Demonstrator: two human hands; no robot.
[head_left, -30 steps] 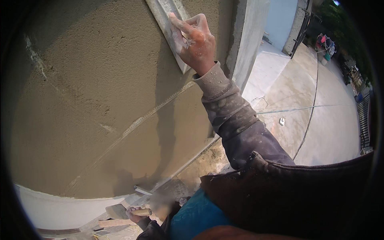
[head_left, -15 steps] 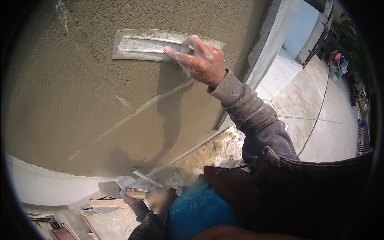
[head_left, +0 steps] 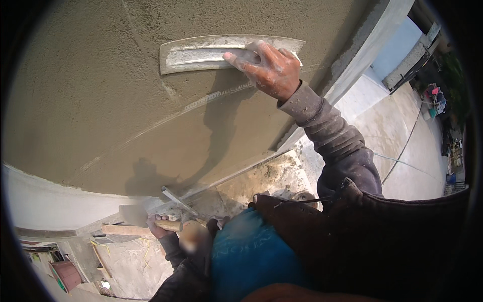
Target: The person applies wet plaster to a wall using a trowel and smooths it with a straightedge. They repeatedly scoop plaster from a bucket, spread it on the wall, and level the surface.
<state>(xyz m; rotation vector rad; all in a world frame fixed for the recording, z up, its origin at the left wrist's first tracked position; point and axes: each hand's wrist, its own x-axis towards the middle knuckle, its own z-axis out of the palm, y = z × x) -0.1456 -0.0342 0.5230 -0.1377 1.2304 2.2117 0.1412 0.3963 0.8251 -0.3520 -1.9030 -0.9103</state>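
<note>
- The right hand (head_left: 279,73) is clamped on a long, pale, flat float (head_left: 198,56) lying along the grey-brown plastered wall (head_left: 126,90).
- The left hand (head_left: 157,229), well apart, grips a flat-bladed, wooden-handled trowel (head_left: 169,225).
- Work looks partway: smooth below the pale diagonal ridge (head_left: 211,97), grainy above.
- The float, steep a second ago, now lies nearly level.

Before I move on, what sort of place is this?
Probably an outdoor building site: a brown, plaster-like wall, a long flat trowel in the right hand, and sunlit concrete paving.
</note>
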